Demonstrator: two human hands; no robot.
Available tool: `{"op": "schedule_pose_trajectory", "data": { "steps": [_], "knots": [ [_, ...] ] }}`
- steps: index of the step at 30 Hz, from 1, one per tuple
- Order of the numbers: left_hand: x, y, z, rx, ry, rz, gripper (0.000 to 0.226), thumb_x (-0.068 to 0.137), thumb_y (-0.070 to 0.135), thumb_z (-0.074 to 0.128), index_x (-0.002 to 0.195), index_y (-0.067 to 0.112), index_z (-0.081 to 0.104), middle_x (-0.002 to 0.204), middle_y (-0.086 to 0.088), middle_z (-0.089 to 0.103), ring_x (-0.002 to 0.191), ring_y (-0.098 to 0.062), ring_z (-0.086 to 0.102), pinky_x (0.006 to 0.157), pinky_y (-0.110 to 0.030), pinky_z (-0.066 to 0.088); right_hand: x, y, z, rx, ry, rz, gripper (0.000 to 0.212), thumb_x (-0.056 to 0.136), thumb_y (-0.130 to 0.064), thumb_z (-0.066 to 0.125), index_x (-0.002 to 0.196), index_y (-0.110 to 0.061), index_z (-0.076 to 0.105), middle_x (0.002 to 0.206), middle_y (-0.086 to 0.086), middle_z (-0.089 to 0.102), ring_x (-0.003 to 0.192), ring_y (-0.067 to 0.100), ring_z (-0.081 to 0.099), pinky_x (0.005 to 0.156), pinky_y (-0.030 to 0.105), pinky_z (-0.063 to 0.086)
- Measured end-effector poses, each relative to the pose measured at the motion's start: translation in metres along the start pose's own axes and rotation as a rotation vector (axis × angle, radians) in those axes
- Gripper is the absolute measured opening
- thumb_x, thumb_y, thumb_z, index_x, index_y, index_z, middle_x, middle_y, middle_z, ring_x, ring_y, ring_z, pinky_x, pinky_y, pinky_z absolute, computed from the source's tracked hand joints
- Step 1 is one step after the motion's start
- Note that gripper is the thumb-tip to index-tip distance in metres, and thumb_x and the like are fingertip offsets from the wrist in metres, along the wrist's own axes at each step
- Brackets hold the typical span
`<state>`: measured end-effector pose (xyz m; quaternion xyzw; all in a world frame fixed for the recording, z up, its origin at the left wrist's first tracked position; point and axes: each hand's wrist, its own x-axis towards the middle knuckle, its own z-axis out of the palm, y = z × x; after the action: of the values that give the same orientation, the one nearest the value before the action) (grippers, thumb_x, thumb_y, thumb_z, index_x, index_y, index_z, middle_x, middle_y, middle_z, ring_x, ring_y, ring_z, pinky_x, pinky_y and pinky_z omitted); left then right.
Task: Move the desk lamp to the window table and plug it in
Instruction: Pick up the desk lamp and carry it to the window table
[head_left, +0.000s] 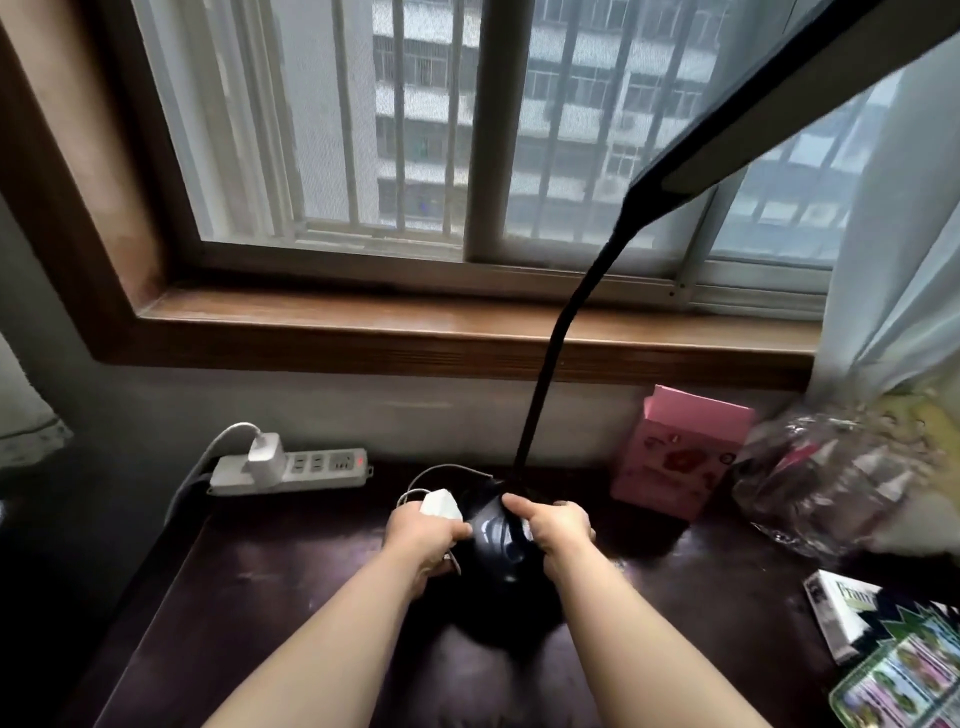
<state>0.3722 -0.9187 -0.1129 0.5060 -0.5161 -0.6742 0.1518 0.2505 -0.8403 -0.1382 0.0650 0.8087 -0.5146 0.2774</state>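
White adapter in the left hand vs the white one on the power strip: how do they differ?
The adapter in the left hand is unplugged, held beside the lamp base; the charger on the power strip is seated in a socket. The held adapter lies tilted and partly covered by the grip; the strip's charger stands upright, fully visible. The held one's cord loops toward the lamp; the other's arcs off left. Both are white with white cords.

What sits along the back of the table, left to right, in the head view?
Power strip with a white charger plugged in → lamp base held by both hands → pink box → clear plastic bag.
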Motion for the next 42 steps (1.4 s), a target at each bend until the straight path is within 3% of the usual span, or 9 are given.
{"op": "schedule_pose_trajectory", "data": {
  "steps": [8, 13, 16, 19, 25, 31, 38, 42],
  "knots": [
    [0.029, -0.019, 0.003, 0.032, -0.019, 0.022, 0.022, 0.067, 0.0, 0.074, 0.077, 0.013, 0.06, 0.085, -0.012, 0.065, 0.079, -0.027, 0.062, 0.071, -0.042, 0.057, 0.028, 0.025, 0.018, 0.061, 0.047, 0.005, 0.127, 0.01, -0.063, 0.075, 0.125, -0.014, 0.057, 0.129, 0.014, 0.055, 0.121, 0.036, 0.051, 0.101, 0.045, 0.049],
    [0.038, -0.023, 0.004, 0.063, -0.012, 0.034, 0.025, 0.064, 0.004, 0.076, 0.082, 0.012, 0.061, 0.096, -0.015, 0.068, 0.083, -0.027, 0.063, 0.061, -0.035, 0.055, 0.031, 0.026, 0.024, 0.064, 0.062, -0.018, 0.112, 0.023, -0.058, 0.084, 0.123, -0.013, 0.059, 0.131, 0.014, 0.053, 0.121, 0.036, 0.05, 0.101, 0.046, 0.049],
    [0.042, -0.023, 0.006, 0.082, -0.013, 0.029, 0.027, 0.065, 0.005, 0.076, 0.081, 0.015, 0.057, 0.098, -0.013, 0.066, 0.088, -0.025, 0.062, 0.068, -0.039, 0.057, 0.025, 0.021, 0.02, 0.032, 0.066, -0.03, 0.104, 0.038, -0.054, 0.088, 0.129, -0.014, 0.057, 0.135, 0.015, 0.05, 0.126, 0.036, 0.046, 0.105, 0.045, 0.045],
    [0.046, -0.023, 0.007, 0.109, -0.003, 0.025, 0.033, 0.066, 0.006, 0.077, 0.093, 0.011, 0.059, 0.1, -0.013, 0.065, 0.089, -0.025, 0.062, 0.068, -0.04, 0.058, 0.028, 0.02, 0.016, -0.005, 0.067, -0.041, 0.091, 0.055, -0.047, 0.088, 0.133, -0.017, 0.054, 0.139, 0.013, 0.047, 0.131, 0.035, 0.039, 0.11, 0.042, 0.039],
    [0.052, -0.025, 0.009, 0.138, 0.012, 0.031, 0.037, 0.068, 0.007, 0.075, 0.101, 0.007, 0.06, 0.094, -0.011, 0.063, 0.084, -0.024, 0.061, 0.067, -0.039, 0.059, 0.03, 0.019, 0.017, -0.071, 0.065, -0.054, 0.09, 0.059, -0.05, 0.085, 0.137, -0.021, 0.05, 0.144, 0.012, 0.042, 0.135, 0.035, 0.032, 0.115, 0.044, 0.032],
    [0.057, -0.026, 0.01, 0.101, 0.018, 0.031, 0.041, 0.067, 0.008, 0.077, 0.105, 0.007, 0.061, 0.103, -0.014, 0.065, 0.094, -0.028, 0.063, 0.068, -0.04, 0.06, 0.033, 0.016, 0.019, -0.091, 0.057, -0.066, 0.091, 0.058, -0.051, 0.085, 0.137, -0.021, 0.05, 0.144, 0.013, 0.042, 0.135, 0.036, 0.034, 0.114, 0.045, 0.033],
    [0.06, -0.028, 0.006, 0.03, 0.014, 0.021, 0.037, 0.068, 0.009, 0.079, 0.1, 0.004, 0.061, 0.102, -0.014, 0.064, 0.096, -0.029, 0.064, 0.065, -0.042, 0.06, 0.031, 0.018, 0.022, -0.135, 0.093, -0.058, 0.096, 0.062, -0.055, 0.081, 0.143, -0.02, 0.042, 0.146, 0.015, 0.037, 0.135, 0.038, 0.031, 0.115, 0.046, 0.03],
    [0.059, -0.02, -0.009, 0.014, 0.046, 0.022, 0.026, 0.068, 0.009, 0.08, 0.083, 0.008, 0.059, 0.09, -0.016, 0.065, 0.087, -0.032, 0.068, 0.071, -0.05, 0.06, 0.02, 0.013, 0.023, -0.164, 0.121, -0.021, 0.089, 0.067, -0.051, 0.08, 0.137, -0.009, 0.047, 0.146, 0.02, 0.035, 0.135, 0.04, 0.03, 0.113, 0.045, 0.029]
  ]
}}
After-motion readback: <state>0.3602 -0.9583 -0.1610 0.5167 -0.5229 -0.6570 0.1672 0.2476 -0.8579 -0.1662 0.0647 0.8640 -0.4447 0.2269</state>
